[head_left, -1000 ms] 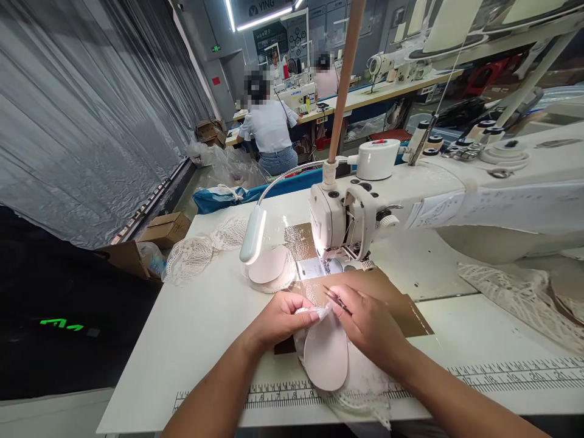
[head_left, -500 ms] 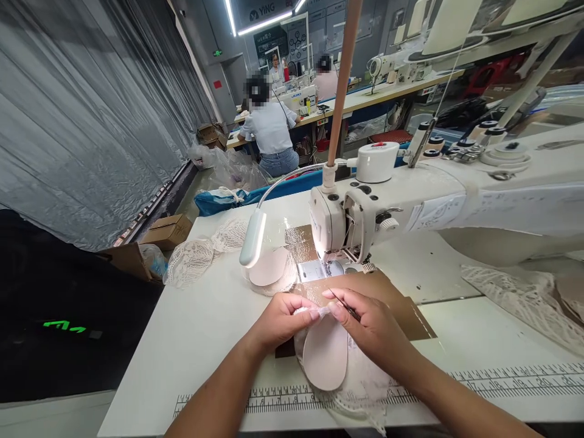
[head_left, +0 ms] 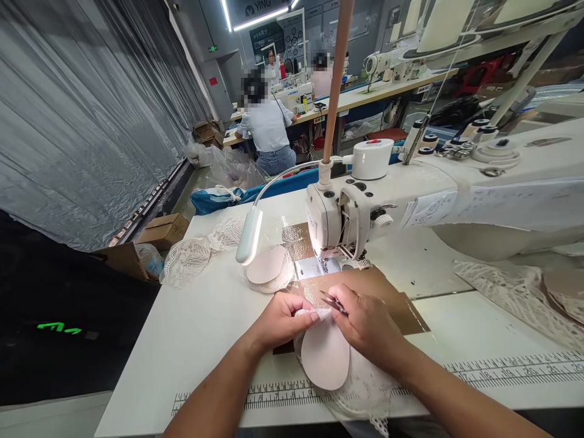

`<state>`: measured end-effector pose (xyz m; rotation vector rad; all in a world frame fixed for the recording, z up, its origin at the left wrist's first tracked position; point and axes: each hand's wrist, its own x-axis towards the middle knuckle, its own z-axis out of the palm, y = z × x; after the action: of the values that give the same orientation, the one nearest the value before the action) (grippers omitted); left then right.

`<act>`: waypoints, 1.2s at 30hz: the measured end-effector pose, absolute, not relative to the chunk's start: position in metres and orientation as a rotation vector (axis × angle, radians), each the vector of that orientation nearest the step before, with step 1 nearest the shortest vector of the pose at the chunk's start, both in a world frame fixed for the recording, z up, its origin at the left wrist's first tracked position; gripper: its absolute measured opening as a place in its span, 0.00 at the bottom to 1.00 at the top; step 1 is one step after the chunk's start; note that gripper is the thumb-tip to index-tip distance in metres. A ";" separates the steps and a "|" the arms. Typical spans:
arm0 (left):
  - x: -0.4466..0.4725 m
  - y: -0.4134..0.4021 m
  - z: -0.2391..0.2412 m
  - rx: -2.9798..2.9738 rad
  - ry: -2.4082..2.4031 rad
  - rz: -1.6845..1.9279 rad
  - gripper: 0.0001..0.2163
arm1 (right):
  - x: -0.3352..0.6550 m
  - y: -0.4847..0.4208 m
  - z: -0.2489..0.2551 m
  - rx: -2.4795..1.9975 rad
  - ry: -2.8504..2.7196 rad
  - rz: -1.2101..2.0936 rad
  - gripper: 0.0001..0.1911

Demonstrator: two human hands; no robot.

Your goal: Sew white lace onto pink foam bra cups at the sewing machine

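My left hand (head_left: 279, 319) pinches the top edge of a pale pink foam cup (head_left: 325, 359) trimmed with white lace (head_left: 365, 389), which lies on the white table in front of me. Right beside it, my right hand (head_left: 365, 322) is closed round small thread snips (head_left: 332, 302), whose tips point left at the cup's top edge. Both hands rest just in front of the needle area of the white sewing machine (head_left: 347, 213).
A stack of pink cups with lace (head_left: 268, 269) sits under the gooseneck lamp (head_left: 249, 237). Loose lace pieces (head_left: 196, 252) lie at the left, more lace (head_left: 511, 286) at the right. A printed ruler (head_left: 502, 368) runs along the table's front edge. Seated people work at machines behind.
My hands and the cup stay in nearly the same place. The snips in my right hand have shifted slightly along the cup's top edge.
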<state>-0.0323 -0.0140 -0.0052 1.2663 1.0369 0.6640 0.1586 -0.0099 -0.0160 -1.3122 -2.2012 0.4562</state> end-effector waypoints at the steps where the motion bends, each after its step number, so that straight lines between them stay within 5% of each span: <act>1: -0.033 -0.014 -0.005 1.263 1.050 0.658 0.19 | 0.160 -0.009 -0.016 -1.321 -2.177 0.443 0.05; 7: -0.036 -0.014 -0.010 1.244 1.083 0.671 0.18 | 0.176 -0.004 -0.013 -1.383 -2.102 0.460 0.07; 15: -0.040 -0.010 -0.006 1.145 0.976 0.787 0.20 | 0.213 0.012 -0.017 -1.891 -2.187 0.061 0.17; 20: -0.047 -0.003 -0.009 1.261 1.021 0.770 0.24 | 0.246 0.020 -0.017 -1.691 -2.330 -0.189 0.15; 26: -0.030 0.033 -0.014 1.477 1.081 0.702 0.25 | 0.216 0.016 0.016 -1.030 -2.631 0.404 0.11; 29: -0.024 0.055 -0.011 1.553 1.082 0.649 0.21 | 0.199 0.020 0.015 -0.907 -2.700 0.403 0.06; 36: -0.045 0.038 0.029 1.768 1.464 0.613 0.17 | 0.195 0.026 -0.009 -1.020 -2.519 0.399 0.14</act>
<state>-0.0454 0.0375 0.0287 1.7683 1.4638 0.6129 0.1951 0.0265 -0.0092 -1.0199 -2.5194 0.3988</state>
